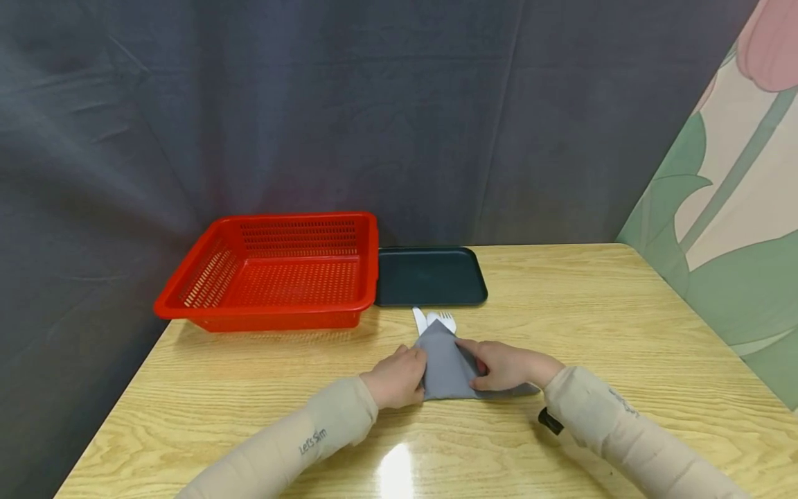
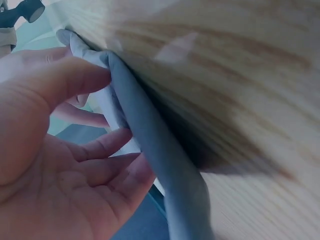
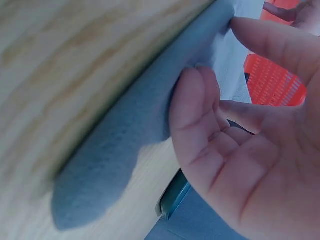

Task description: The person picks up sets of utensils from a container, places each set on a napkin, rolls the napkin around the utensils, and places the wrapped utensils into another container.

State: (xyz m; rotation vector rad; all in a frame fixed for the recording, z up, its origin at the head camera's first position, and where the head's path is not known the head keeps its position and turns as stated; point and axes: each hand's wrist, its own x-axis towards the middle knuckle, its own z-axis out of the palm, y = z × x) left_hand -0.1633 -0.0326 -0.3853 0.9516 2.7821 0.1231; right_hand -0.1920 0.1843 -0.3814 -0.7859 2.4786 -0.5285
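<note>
A grey cloth napkin [image 1: 444,367] lies on the table, its pointed top over white cutlery. Out of it stick a knife [image 1: 420,319], a fork [image 1: 448,321] and, between them, a rounded piece that looks like a spoon [image 1: 431,317]; their lower parts are hidden. My left hand [image 1: 397,378] holds the napkin's left edge, thumb and fingertips against the fold [image 2: 145,125] in the left wrist view. With its index finger stretched out, my right hand [image 1: 508,366] presses the napkin's right side. Its other fingers bend against the cloth [image 3: 115,155], and a loose corner spreads rightward beneath the hand.
A red perforated basket [image 1: 283,320] stands at the back left. Beside it lies a dark tray [image 1: 430,277], just behind the cutlery tips. The wooden table [image 1: 592,305] ends at a dark curtain [image 1: 436,125] behind and a flower-patterned panel [image 1: 742,229] on the right.
</note>
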